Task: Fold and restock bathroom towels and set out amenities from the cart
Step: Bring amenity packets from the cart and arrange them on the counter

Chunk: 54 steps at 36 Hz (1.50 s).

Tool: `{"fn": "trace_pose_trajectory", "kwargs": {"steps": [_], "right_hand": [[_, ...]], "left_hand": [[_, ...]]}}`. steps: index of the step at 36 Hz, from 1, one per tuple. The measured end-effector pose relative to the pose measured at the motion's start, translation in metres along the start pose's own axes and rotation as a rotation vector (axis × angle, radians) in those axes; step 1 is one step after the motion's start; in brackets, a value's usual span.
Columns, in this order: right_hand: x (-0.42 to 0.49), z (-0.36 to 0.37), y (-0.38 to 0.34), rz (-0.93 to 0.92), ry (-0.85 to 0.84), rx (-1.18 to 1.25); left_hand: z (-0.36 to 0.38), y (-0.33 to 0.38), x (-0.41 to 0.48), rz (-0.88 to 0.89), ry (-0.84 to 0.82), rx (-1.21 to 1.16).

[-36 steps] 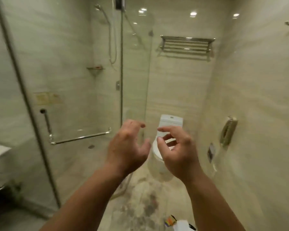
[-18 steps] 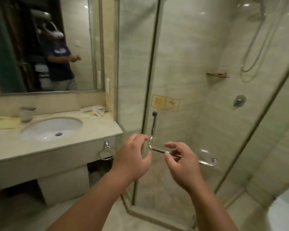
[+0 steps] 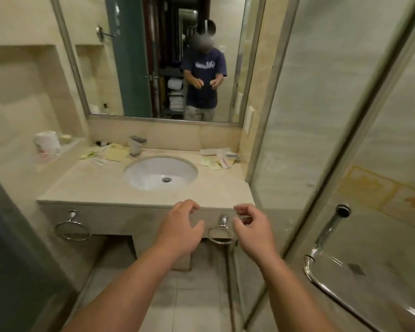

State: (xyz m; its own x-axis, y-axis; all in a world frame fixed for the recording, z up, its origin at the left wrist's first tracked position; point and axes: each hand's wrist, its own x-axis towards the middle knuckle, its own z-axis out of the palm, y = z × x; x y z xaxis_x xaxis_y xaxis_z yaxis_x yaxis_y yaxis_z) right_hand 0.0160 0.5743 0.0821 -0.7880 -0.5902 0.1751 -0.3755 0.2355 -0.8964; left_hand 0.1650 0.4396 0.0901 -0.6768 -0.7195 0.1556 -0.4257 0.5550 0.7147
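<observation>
Hands: our left hand [image 3: 180, 227] and right hand [image 3: 252, 232] hang empty, fingers loosely curled, lower centre.
Towels: white towels [image 3: 175, 98] show only in the mirror [image 3: 130, 56], upper centre.
Handling: we judge them soft, light, floppy; grip folded edges.

Walls [image 3: 22, 92]: beige stone tile. Framed mirror [image 3: 134, 56] at 12 o'clock above a marble vanity counter [image 3: 94, 185] with white oval basin [image 3: 153, 173]. Glass shower door [image 3: 393, 140] with chrome handle [image 3: 327, 232] at 3 o'clock. Pale tiled floor [image 3: 192, 295] at 6 o'clock. Lighting warm, dim.

white folded towels [image 3: 176, 101] stacked, seen in mirror [image 3: 134, 68], pale amenity packets [image 3: 116, 153] strewn flat around sink [image 3: 141, 174]
</observation>
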Motion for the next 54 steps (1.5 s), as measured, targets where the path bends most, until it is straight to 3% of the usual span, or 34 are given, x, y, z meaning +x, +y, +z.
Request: {"fn": "trace_pose_trajectory", "kwargs": {"steps": [9,17,21,26,31,46,54], "right_hand": [[0.178,0.091,0.068,0.193,0.002,-0.044],[0.297,0.167,0.165,0.374,-0.088,-0.171],[0.327,0.192,0.197,0.359,-0.149,-0.210],[0.400,0.226,0.251,0.230,-0.080,-0.353],[0.468,0.246,0.266,0.172,-0.090,-0.497],[0.562,0.271,0.284,0.077,-0.076,-0.688],[0.585,0.280,0.284,0.097,-0.055,-0.761]], "left_hand": [[0.059,-0.099,0.176,-0.101,-0.152,-0.042],[0.152,-0.171,0.297,-0.130,-0.249,0.097],[0.184,-0.197,0.329,-0.096,-0.137,0.190],[0.247,-0.224,0.410,-0.109,-0.061,0.340],[0.275,-0.221,0.492,-0.087,0.049,0.343],[0.302,-0.227,0.608,-0.166,-0.013,0.455],[0.305,-0.224,0.628,-0.172,0.127,0.454]]}}
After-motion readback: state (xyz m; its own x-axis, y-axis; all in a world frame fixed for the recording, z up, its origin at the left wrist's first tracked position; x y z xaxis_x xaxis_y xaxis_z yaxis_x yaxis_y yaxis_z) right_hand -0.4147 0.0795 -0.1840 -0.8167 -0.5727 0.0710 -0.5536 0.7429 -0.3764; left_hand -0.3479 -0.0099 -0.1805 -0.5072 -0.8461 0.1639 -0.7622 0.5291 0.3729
